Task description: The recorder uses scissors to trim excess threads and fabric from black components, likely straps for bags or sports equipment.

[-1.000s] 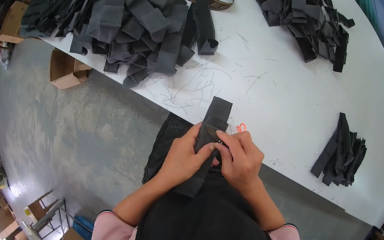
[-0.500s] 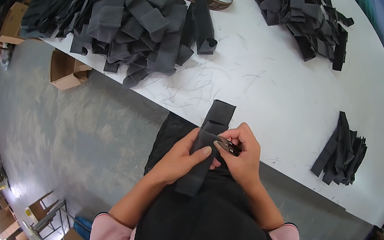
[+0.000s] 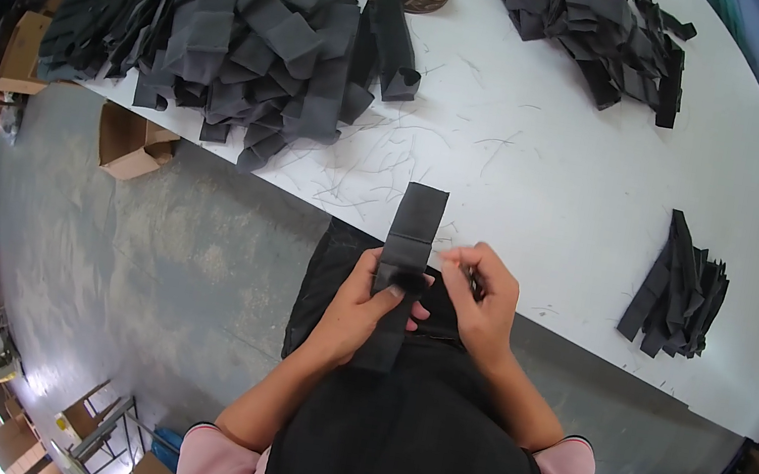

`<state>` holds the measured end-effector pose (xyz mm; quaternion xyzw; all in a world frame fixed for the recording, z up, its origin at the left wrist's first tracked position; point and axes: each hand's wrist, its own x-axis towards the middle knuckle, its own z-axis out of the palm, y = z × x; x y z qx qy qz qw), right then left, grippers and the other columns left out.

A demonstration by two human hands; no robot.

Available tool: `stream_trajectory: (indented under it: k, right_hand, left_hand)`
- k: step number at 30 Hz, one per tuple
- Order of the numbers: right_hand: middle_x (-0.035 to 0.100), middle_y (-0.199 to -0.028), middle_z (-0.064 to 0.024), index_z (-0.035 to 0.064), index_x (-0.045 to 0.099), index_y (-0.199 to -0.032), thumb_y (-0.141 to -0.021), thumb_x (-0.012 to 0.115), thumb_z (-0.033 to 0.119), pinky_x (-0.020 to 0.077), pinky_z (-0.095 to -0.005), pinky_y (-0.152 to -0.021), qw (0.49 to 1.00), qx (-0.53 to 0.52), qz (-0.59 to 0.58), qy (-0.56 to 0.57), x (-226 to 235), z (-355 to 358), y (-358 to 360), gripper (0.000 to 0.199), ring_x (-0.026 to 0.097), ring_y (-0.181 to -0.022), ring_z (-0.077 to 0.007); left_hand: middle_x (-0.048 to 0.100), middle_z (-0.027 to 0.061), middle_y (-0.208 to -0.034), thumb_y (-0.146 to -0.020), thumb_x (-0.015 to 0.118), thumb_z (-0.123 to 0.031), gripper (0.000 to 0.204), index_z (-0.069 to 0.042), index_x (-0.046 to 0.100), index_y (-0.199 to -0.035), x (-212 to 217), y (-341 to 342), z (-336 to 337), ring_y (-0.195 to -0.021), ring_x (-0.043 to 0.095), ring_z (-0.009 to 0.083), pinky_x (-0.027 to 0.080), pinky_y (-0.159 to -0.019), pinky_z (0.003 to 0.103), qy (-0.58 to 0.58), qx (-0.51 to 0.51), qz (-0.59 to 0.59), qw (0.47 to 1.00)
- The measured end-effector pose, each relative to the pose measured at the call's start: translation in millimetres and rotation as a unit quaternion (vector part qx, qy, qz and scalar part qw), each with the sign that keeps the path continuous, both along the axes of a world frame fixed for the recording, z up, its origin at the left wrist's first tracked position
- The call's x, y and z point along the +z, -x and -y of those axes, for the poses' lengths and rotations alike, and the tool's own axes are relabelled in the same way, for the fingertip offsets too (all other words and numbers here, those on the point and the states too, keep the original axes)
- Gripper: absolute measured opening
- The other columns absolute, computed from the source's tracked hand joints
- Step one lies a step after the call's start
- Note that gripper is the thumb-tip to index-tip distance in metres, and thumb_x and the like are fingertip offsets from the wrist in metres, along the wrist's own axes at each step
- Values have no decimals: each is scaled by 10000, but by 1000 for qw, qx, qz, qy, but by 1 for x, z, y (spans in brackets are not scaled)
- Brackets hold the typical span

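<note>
My left hand (image 3: 362, 306) is closed around a folded black fabric strip (image 3: 418, 213), its thumb lying on the strip's face. The strip stands nearly upright above my lap, its upper end in front of the table's edge. Just right of it is my right hand (image 3: 486, 305), curled, thumb and forefinger close together near the strip's side. Small dark thread snips (image 3: 476, 283) show partly inside the right palm; the fingers hide most of them. Whether a thread is pinched at the fingertips I cannot make out.
On the white table (image 3: 508, 188) lie a large heap of black strips (image 3: 262, 37), a second heap (image 3: 590, 31) and a small stack (image 3: 676, 292). Loose threads litter the surface. A black bag (image 3: 101, 10) lies at the far left, with an open cardboard box (image 3: 134, 144) below the table edge.
My right hand has drawn slightly away from the strip, and the snips have turned back into its palm. The strip has shifted a little left and its upper part now lies flatter.
</note>
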<state>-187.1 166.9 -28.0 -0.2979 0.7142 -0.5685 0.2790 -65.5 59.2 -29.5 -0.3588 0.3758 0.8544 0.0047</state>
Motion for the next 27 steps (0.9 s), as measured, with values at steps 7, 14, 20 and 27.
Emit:
stream_trajectory:
  k: [7, 14, 20, 27]
  right_hand:
    - [512, -839, -59, 34, 602, -964, -745, 675, 13, 438, -244, -518, 979, -80, -182, -43, 3, -15, 4, 232, 518, -576, -154]
    - [498, -742, -56, 55, 635, -933, -703, 709, 44, 402, -275, -460, 955, -69, -281, -63, 2, -10, 7, 242, 495, -538, -185]
    - [490, -689, -57, 45, 649, -910, -683, 712, 30, 383, -284, -451, 916, -49, -391, -72, 1, -10, 4, 236, 496, -536, -189]
    - [498, -700, -67, 44, 651, -901, -679, 703, -8, 386, -283, -452, 949, -77, -306, -22, 1, -7, 3, 235, 503, -528, -182]
  left_hand:
    - [542, 225, -1158, -911, 477, -50, 358, -26, 346, -1243, 8, 1, 8, -846, 627, 280, 544, -691, 354, -54, 26, -65, 996]
    - [547, 227, -1141, -908, 476, -46, 363, -19, 345, -1246, 17, 5, 5, -838, 628, 285, 544, -688, 359, -58, 10, -71, 996]
    - [550, 226, -1131, -909, 481, -58, 406, -31, 323, -1282, 13, 3, 5, -809, 628, 276, 541, -674, 361, -63, 9, -85, 994]
    - [550, 200, -1128, -910, 502, -73, 524, -90, 237, -1363, 11, 0, 4, -782, 617, 228, 535, -663, 333, -61, 11, -95, 994]
